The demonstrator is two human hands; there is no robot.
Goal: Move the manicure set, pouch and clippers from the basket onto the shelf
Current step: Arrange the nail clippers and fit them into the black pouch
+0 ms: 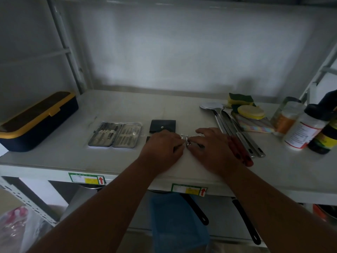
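Note:
An opened manicure set [115,135] lies flat on the white shelf [76,161], its metal tools showing in both halves. Right of it rests a dark pouch [162,125] with a snap button. Just below the pouch, silver nail clippers [187,140] sit on the shelf between my two hands. My left hand [162,147] touches the clippers from the left with fingers curled. My right hand [212,147] pinches them from the right. A small dark object shows at the left hand's edge, mostly hidden. The basket is out of view.
A navy box with a yellow lid [34,121] stands at the shelf's left. Ladles and utensils [235,132], sponges [240,103] and several jars and bottles [302,128] crowd the right. Pan handles [198,210] and a blue bag [176,225] lie below.

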